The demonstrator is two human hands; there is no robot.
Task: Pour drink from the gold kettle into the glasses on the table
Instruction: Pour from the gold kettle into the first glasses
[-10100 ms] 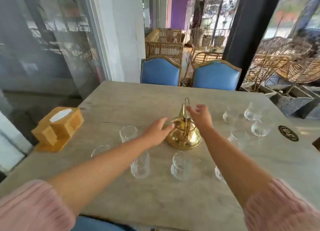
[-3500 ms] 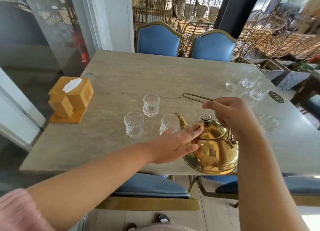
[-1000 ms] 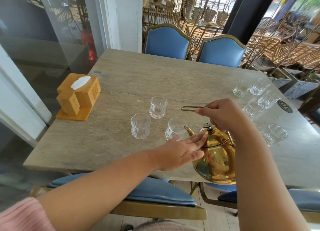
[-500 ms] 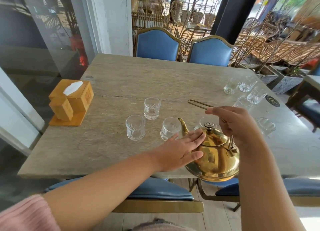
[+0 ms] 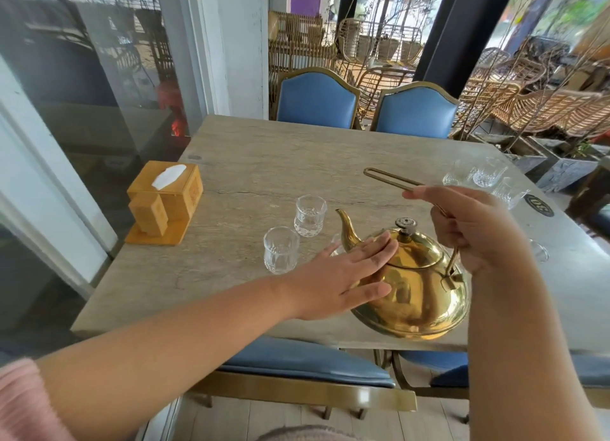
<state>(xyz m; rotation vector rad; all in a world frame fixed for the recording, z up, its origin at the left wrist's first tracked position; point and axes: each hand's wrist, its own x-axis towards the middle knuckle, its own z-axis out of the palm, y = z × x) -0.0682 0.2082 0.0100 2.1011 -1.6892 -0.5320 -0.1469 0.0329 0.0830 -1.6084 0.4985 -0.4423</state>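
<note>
- Gold kettle [image 5: 419, 295] hangs above the near edge of the table [image 5: 264, 163], toward 5 o'clock on the tabletop as I look down at it.
- Its curved spout [image 5: 346, 231] points to about 10 o'clock, toward the nearest glasses, and the dark knob [image 5: 405, 224] sits on the closed lid.
- My right hand [image 5: 475, 232] has its fingers curled round the thin wire handle [image 5: 389, 178]. The far loop of the handle sticks out past my fist toward 10 o'clock.
- My left hand [image 5: 343, 275] lies flat with the fingers straight and together. The fingertips press on the kettle's shoulder at the base of the spout, and the thumb rests against its side.
- A clear glass [image 5: 281, 254] stands upright at 9 o'clock from the spout, just past my left fingertips.
- A second glass [image 5: 310, 214] stands just beyond it, at 11 o'clock from the first.
- A third glass [image 5: 336, 242] shows only as a sliver between my left hand and the spout. I cannot tell what it holds.
- More glasses [image 5: 488, 173] are grouped at 1 o'clock from the kettle, near the table's right edge, close together.
- One more glass [image 5: 538, 252] peeks out at 3 o'clock, behind my right wrist.
- A round black badge [image 5: 538, 205] lies on the table near that right edge.
- A wooden tissue box [image 5: 168, 196] stands at 9 o'clock by the table's left edge, with white paper showing at the top.
- Two blue chairs [image 5: 317, 99] face me at 12 o'clock across the table.
</note>
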